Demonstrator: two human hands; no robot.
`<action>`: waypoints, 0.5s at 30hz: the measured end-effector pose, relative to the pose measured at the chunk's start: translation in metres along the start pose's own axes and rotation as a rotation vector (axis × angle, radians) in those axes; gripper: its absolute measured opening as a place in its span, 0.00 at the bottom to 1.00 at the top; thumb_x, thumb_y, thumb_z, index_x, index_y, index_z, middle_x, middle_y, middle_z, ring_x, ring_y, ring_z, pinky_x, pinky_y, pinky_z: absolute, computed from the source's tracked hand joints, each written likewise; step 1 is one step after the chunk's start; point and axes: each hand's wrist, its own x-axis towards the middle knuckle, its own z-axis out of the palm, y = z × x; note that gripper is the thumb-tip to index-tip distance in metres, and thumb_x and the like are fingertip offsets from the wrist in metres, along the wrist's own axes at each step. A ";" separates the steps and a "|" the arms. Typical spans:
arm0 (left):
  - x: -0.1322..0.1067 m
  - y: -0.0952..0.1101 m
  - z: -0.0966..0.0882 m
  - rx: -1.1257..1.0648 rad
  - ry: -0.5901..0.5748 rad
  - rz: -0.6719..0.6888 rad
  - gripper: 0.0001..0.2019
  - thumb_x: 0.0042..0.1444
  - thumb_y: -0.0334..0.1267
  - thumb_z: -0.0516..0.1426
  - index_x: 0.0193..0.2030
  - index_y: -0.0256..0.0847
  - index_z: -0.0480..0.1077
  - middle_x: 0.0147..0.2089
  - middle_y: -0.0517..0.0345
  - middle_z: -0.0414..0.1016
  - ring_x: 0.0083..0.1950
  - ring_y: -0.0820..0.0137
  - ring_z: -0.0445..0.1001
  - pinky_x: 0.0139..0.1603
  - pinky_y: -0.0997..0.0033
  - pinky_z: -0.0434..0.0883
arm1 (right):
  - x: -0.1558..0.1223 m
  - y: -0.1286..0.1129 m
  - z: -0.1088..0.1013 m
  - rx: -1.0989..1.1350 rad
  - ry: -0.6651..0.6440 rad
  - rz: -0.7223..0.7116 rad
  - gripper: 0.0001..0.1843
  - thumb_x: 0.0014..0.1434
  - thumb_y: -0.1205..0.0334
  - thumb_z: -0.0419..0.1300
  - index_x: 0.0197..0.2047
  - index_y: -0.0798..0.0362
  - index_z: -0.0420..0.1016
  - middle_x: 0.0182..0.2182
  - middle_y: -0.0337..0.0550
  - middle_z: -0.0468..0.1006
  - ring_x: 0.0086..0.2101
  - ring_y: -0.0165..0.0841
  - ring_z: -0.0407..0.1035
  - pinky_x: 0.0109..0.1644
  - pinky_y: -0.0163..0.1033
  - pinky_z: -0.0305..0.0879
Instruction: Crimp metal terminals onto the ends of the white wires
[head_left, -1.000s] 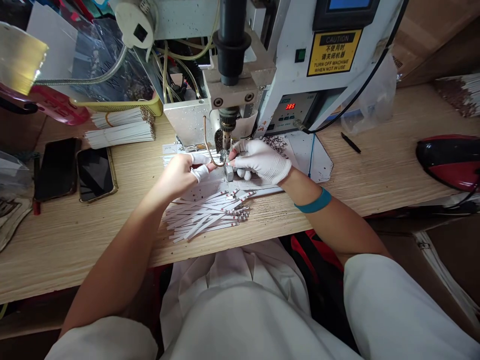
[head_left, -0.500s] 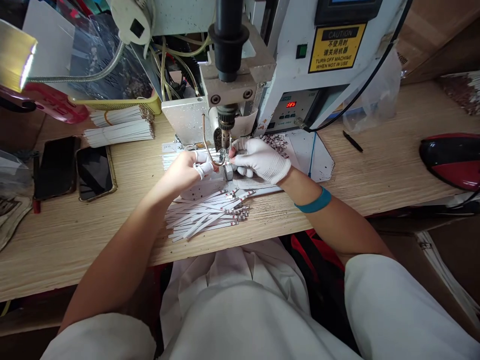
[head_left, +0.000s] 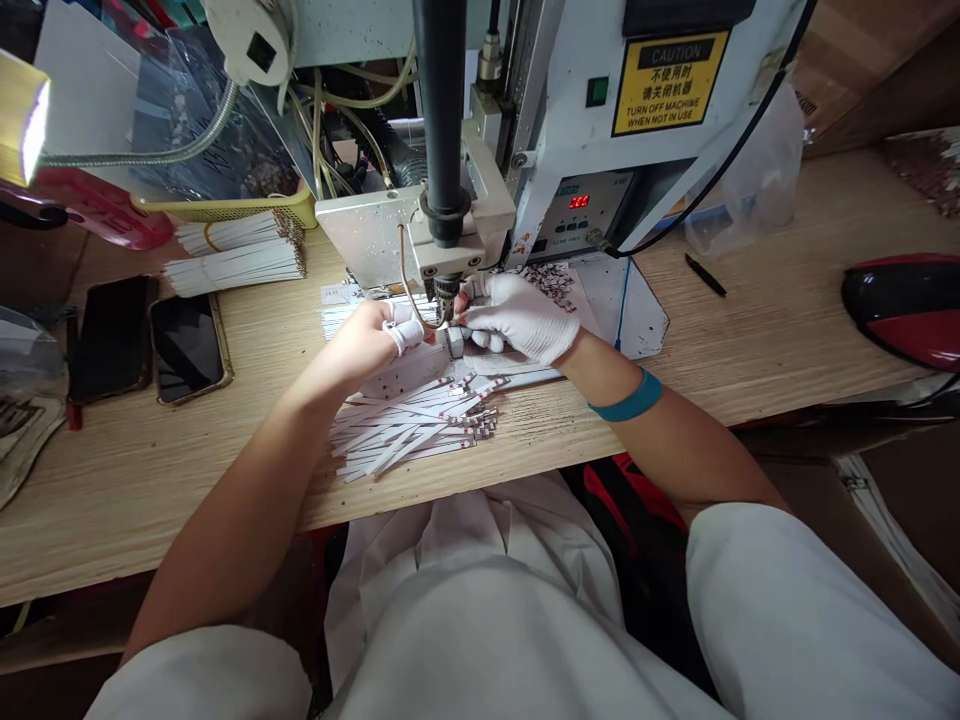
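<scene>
My left hand [head_left: 367, 340], with white covers on some fingers, is closed in a pinch just left of the soldering machine's tip [head_left: 445, 295]. From the right, my right hand [head_left: 521, 318] in a white glove with bare fingertips pinches close to the same tip. What each hand holds is too small and hidden to make out. A small grey metal block [head_left: 455, 342] sits below the tip, between the hands. Thin white strips [head_left: 334, 318] lie behind my left hand. In front of both hands is a loose pile of white strips with small metal ends [head_left: 412, 430].
Small dark-and-white pieces [head_left: 551, 284] lie behind my right hand. Two phones [head_left: 187, 345] and bundled white strips [head_left: 232, 262] are at left. A curved thin tube [head_left: 405, 275] reaches the tip. The control box [head_left: 577, 215] shows red digits; a black pen-like stick [head_left: 705, 275] lies right.
The machine's head has come down, bringing its tip lower between my fingers. The red digits on the display have changed. Both hands stay nearly in place, still pinching.
</scene>
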 end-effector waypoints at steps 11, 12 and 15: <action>0.001 0.000 -0.001 0.021 -0.012 -0.008 0.10 0.46 0.42 0.59 0.27 0.35 0.74 0.24 0.62 0.68 0.23 0.78 0.58 0.23 0.76 0.54 | -0.001 -0.001 0.002 0.012 -0.009 0.018 0.09 0.54 0.75 0.60 0.32 0.54 0.63 0.26 0.36 0.65 0.18 0.20 0.59 0.13 0.27 0.52; 0.000 0.002 -0.001 0.026 -0.010 -0.007 0.10 0.46 0.42 0.59 0.27 0.35 0.74 0.24 0.62 0.68 0.23 0.78 0.58 0.23 0.76 0.54 | -0.001 -0.002 0.002 0.011 -0.012 0.022 0.09 0.55 0.74 0.60 0.33 0.54 0.63 0.26 0.36 0.65 0.18 0.20 0.60 0.13 0.28 0.52; -0.004 0.009 -0.005 0.056 -0.013 0.001 0.11 0.46 0.43 0.59 0.29 0.35 0.76 0.23 0.61 0.69 0.22 0.77 0.58 0.23 0.76 0.55 | -0.003 -0.006 -0.003 -0.039 0.013 0.002 0.09 0.55 0.73 0.59 0.35 0.53 0.63 0.26 0.37 0.67 0.19 0.22 0.61 0.15 0.29 0.54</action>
